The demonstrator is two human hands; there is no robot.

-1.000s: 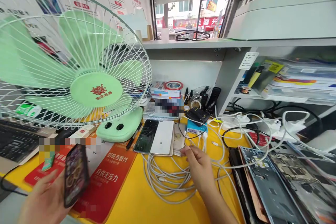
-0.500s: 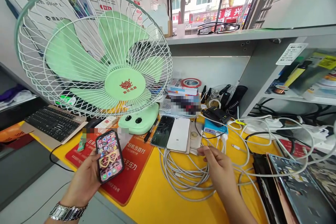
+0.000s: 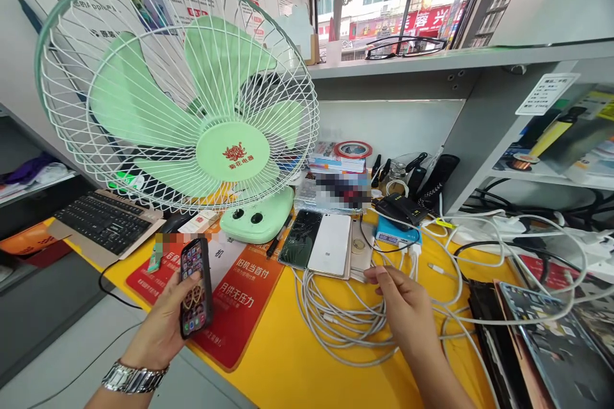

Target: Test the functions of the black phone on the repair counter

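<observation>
At the lower left of the frame, a lit phone (image 3: 197,297) is gripped upright by the left hand (image 3: 163,319), with its thumb laid over the screen and the other fingers mostly hidden. Right of the lower centre, the thumb and fingertips of the right hand (image 3: 403,300) are drawn close together beside coiled cables (image 3: 330,317) on the yellow tabletop (image 3: 268,364); whether anything is pinched there cannot be told.

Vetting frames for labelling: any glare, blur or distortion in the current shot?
Head view: window partly washed out by daylight; head view: fan looks wide-angle stretched; head view: pixelated patch behind the white phone hides detail; head view: icons distinguishable on the dark-cased phone in the left hand.
</observation>
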